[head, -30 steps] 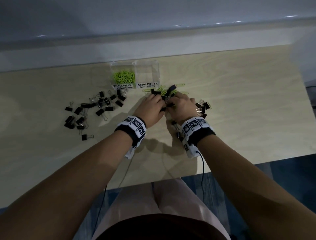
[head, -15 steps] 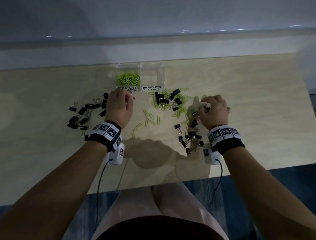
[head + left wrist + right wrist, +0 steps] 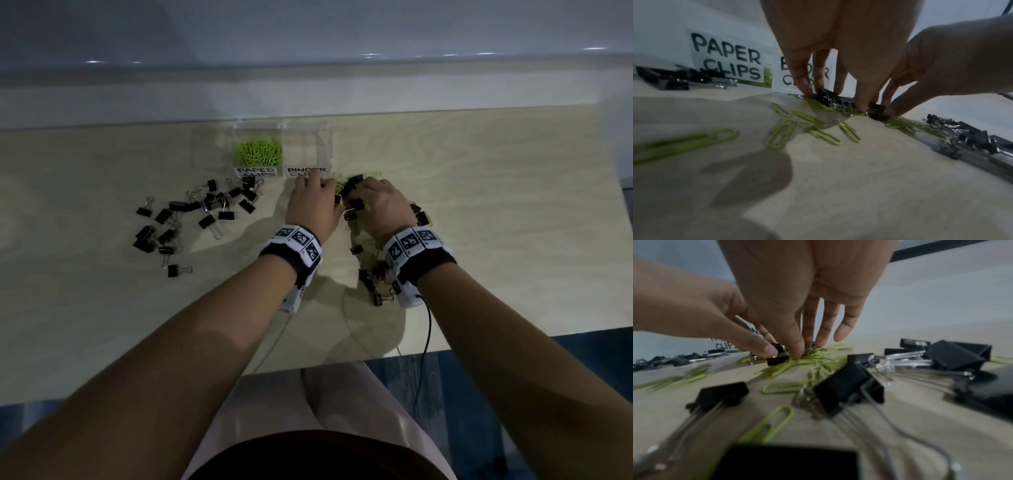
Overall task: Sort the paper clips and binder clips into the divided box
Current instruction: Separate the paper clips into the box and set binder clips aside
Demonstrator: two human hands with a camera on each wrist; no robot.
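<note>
A clear divided box [image 3: 327, 144] stands at the back of the table. Green paper clips [image 3: 260, 156] fill its compartment labelled PAPER CLIPS; the BINDER CLIPS side [image 3: 306, 150] looks bare. Just in front lies a mixed pile [image 3: 349, 197] of green paper clips and black binder clips. My left hand [image 3: 310, 209] and right hand [image 3: 383, 205] meet over it, straight fingers pointing down with tips on the clips. One black binder clip [image 3: 878, 112] lies between the two thumbs. My right little finger [image 3: 844, 331] is lifted off the table.
Several black binder clips [image 3: 191, 219] are scattered left of the box. More binder clips [image 3: 373, 281] lie under and beside my right wrist. Loose green paper clips [image 3: 781, 136] lie on the wood below my left palm. The table's near edge [image 3: 342, 363] is close to my lap.
Half a second ago my hands were apart, the left by the left binder clips, the right at the right group. Both have come back together on the mixed pile.
</note>
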